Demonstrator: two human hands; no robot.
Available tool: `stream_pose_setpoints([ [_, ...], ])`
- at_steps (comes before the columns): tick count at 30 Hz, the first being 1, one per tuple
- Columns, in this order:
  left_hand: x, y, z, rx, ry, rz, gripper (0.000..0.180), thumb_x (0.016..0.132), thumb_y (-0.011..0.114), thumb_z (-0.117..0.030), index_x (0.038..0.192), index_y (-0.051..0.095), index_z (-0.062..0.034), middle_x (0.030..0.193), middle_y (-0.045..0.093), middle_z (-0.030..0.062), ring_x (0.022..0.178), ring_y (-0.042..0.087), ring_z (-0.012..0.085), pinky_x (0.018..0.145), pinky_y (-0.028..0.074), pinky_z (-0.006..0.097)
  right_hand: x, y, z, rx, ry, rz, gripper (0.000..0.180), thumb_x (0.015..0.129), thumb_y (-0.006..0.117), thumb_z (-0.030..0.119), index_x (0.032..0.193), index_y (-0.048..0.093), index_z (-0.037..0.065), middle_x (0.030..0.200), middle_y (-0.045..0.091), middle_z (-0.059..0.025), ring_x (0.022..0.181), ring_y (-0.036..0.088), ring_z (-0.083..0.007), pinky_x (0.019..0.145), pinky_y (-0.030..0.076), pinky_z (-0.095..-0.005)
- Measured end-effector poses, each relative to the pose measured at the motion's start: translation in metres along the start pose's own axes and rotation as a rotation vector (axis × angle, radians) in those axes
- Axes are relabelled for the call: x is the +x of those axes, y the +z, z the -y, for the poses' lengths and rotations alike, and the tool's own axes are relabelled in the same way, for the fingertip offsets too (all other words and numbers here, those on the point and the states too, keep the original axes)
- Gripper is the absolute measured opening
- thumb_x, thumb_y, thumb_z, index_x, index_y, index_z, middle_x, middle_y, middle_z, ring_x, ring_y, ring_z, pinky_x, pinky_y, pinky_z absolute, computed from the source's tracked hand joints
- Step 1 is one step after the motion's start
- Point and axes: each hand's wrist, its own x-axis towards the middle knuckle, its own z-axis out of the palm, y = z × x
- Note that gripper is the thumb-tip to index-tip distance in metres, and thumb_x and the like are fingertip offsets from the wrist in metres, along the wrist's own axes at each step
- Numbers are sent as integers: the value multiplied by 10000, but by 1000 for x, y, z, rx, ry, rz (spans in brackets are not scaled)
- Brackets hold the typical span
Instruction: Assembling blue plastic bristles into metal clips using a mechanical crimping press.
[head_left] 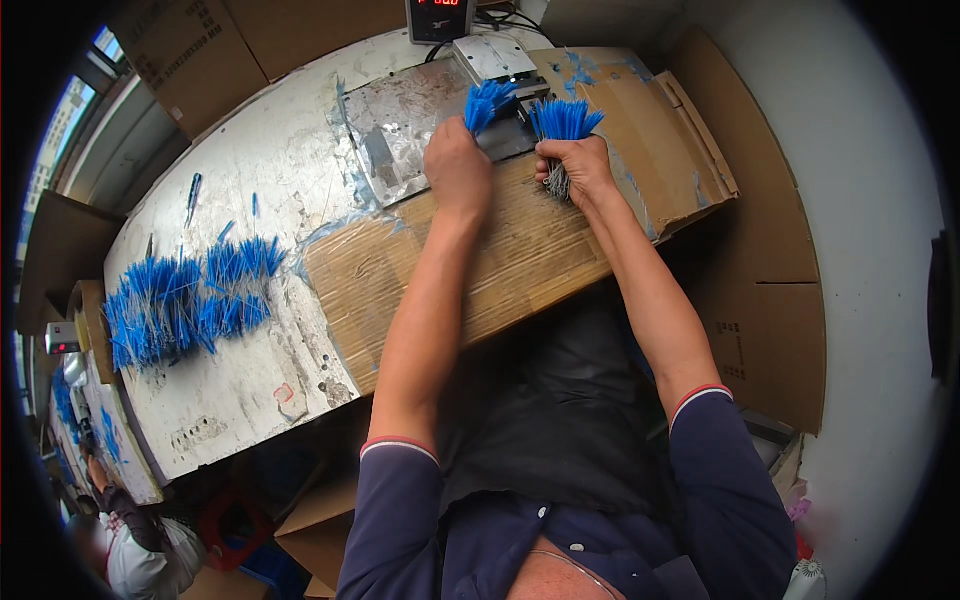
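My left hand (456, 166) grips a small bunch of blue-tipped wires (487, 103), tips pointing up toward a small metal machine (497, 58). Beside it, my right hand (577, 166) holds a thicker bundle of blue-tipped wires (565, 121), whose grey lower ends stick out below the fist. Both fists rest at the far edge of a worn cardboard sheet (510, 265) on the workbench (250, 180), just in front of the machine's metal plate (400, 135).
A large heap of blue-tipped wires (180, 300) lies at the bench's left. A red digital display (440, 15) stands behind the machine. Cardboard boxes (770, 290) stand at right and far left. Another person (140, 550) is at the lower left.
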Motion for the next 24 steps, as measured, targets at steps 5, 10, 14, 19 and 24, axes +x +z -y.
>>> stream_pose_setpoints([
  [5,2,-4,1,-29,-127,-74,139,819,601,10,957,610,-12,895,642,176,855,630,388,758,490,483,3,9,0,-33,-70,-23,89,751,704,-75,697,633,-68,622,625,-123,492,630,-198,404,510,-322],
  [10,1,-4,4,-110,-94,-111,153,804,601,15,951,588,-25,876,639,190,850,625,421,743,463,519,7,14,-2,-111,-83,-24,76,772,726,-44,757,663,-83,643,640,-114,503,633,-176,424,525,-294],
  [14,2,-4,4,-113,-103,-96,165,798,611,14,957,591,-25,878,640,183,846,623,420,744,464,518,14,17,-2,-146,-76,-67,77,776,728,-45,764,675,-100,655,643,-124,508,636,-184,411,523,-299],
  [19,3,2,5,-107,-76,-171,164,801,619,11,957,598,-34,940,638,178,930,610,398,810,458,494,21,25,-2,-136,-84,-110,76,765,712,-67,727,658,-104,642,635,-148,490,628,-213,400,513,-332],
  [24,5,1,3,-143,-28,-227,175,809,618,2,979,607,-38,972,643,173,957,604,390,861,438,497,20,24,-2,-55,-65,-118,87,759,718,-86,720,644,-108,647,636,-174,486,628,-243,399,513,-360],
])
